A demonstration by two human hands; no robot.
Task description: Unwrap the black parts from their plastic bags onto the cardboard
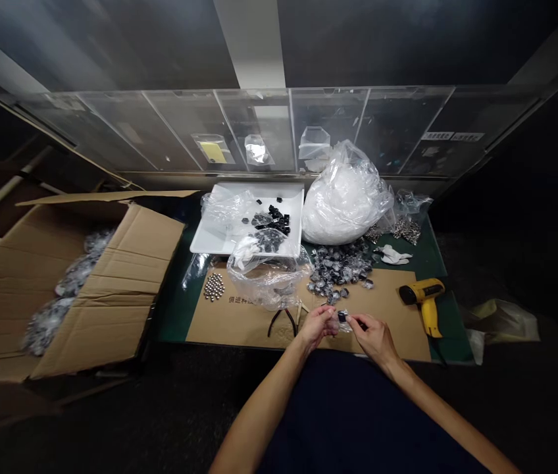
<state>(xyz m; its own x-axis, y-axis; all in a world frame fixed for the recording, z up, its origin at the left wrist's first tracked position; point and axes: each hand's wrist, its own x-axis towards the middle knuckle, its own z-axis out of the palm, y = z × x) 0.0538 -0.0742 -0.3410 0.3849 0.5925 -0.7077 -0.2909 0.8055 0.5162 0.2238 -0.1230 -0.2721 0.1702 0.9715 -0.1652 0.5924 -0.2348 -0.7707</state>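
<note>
Close to the bench's front edge, my left hand (317,327) pinches a small clear plastic bag (344,325). My right hand (374,338) has its fingertips closed on a small black part (342,316) at the bag, partly hidden by the fingers. Whether the part is fully inside the bag I cannot tell. Just beyond my hands lies a heap of small black parts in clear wrapping (341,266). Black-handled pliers (283,322) rest on the cardboard sheet (254,329) left of my left hand.
A white tray (200,240) holds loose black parts, with a plastic bag over its front. Behind the heap stands a large bag of white material (345,197). Metal balls (214,287) lie at left, a yellow heat gun (427,299) at right. An open carton (106,283) holds wrapped bundles.
</note>
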